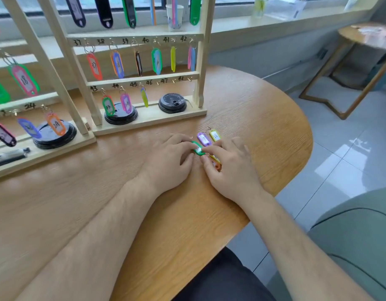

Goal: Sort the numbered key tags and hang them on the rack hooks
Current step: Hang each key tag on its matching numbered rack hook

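Step in hand, as judged: sorting the last loose tags, with one being readied for hanging. The green tag (197,148) lies on the table (263,118) in front of the rack (150,121), off its right end, and both hands are together on it. The left hand (168,159) has curled fingers, with a fingertip and thumb pinching the tag's near end. The right hand (231,168) pinches the other end, where a wire ring shows. A further orange tag (217,165) sits partly under the right hand; whether it is held cannot be told. The purple tag (203,139) and yellow tag (215,135) lie untouched, side by side, just beyond the green one toward the rack. The green tag's number is too blurred to read. On the rack's bottom rail the hooks (173,81) marked 46, 47 and 48 stand bare; the rest of this rack is filled. Next move, as judged: read the number, free the ring, lift the tag to the matching hook and thread the ring over it, a fine alignment needing a firm pinch.
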